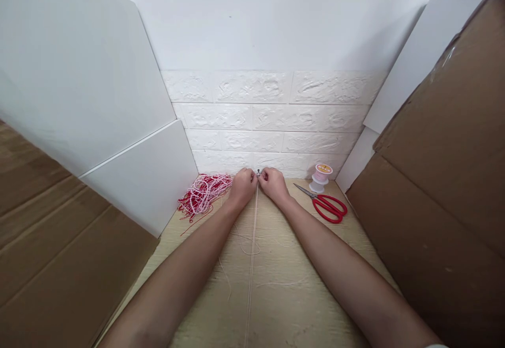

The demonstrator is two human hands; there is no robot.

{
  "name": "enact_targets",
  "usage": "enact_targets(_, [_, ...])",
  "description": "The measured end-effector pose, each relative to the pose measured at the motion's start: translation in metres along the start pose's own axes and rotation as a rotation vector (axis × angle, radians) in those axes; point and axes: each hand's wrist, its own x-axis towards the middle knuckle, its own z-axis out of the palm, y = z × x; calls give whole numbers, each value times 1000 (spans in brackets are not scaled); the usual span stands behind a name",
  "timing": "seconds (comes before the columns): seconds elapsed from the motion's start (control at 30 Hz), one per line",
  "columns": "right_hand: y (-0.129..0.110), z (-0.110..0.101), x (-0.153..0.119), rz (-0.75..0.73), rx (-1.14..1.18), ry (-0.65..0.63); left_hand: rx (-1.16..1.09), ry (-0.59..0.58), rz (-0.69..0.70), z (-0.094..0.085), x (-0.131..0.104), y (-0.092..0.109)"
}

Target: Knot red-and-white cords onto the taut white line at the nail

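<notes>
My left hand (243, 184) and my right hand (273, 182) meet near the far edge of the wooden table, one on each side of a small dark metal piece (258, 172). Both have their fingers pinched together at the top of a pale cord (253, 242), which runs from there straight down the table toward me. Whatever lies between the fingertips is too small to make out. Thin loose threads (241, 236) curl on the table beside the cord.
Red and pink cords (205, 192) lie heaped at the left. Red-handled scissors (329, 208) and stacked thread spools (321, 177) are at the right. A white brick-pattern wall (268, 116) stands behind, with a cardboard panel (442, 179) on the right and another (67, 242) on the left.
</notes>
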Motion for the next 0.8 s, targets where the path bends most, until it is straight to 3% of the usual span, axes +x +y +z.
enact_targets(0.8, [-2,4,0,-26,-166,-3,69,-27,-54,-1,0,4])
